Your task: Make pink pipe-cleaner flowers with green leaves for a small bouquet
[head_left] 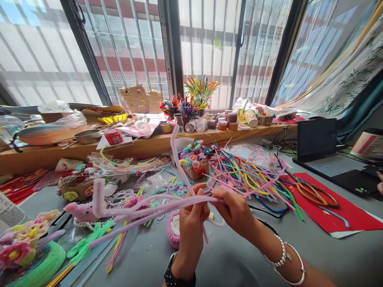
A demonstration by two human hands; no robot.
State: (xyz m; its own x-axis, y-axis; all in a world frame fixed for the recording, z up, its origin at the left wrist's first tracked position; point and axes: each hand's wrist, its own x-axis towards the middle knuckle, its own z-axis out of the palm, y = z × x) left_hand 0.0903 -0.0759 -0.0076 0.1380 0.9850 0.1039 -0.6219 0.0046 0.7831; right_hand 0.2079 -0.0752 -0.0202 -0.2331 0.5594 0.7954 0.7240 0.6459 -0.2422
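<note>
Pipe cleaners in pale pink [155, 210] stretch toward nine o'clock from two bare hands above the grey desk [233, 259]. The left hand [191, 217] has thumb and fingers pressed together, pinching them; the right hand [235, 209] pinches the strands just beside it, and its curled fingers hide where they meet or end, so their number cannot be counted. One stem rises toward eleven o'clock; a short end pokes out below, at six. At eight, a pink fuzzy cup [172, 235] is partly covered by the left hand. Toward two, a heap of coloured pipe cleaners [248, 171] overlaps too thickly to separate. At three, scissors [299, 184] lie on red paper [359, 217], and another person's hand [380, 181] is mostly cut off by the frame edge. At eight, farther out, a green fuzzy piece [48, 263] is cropped below.
</note>
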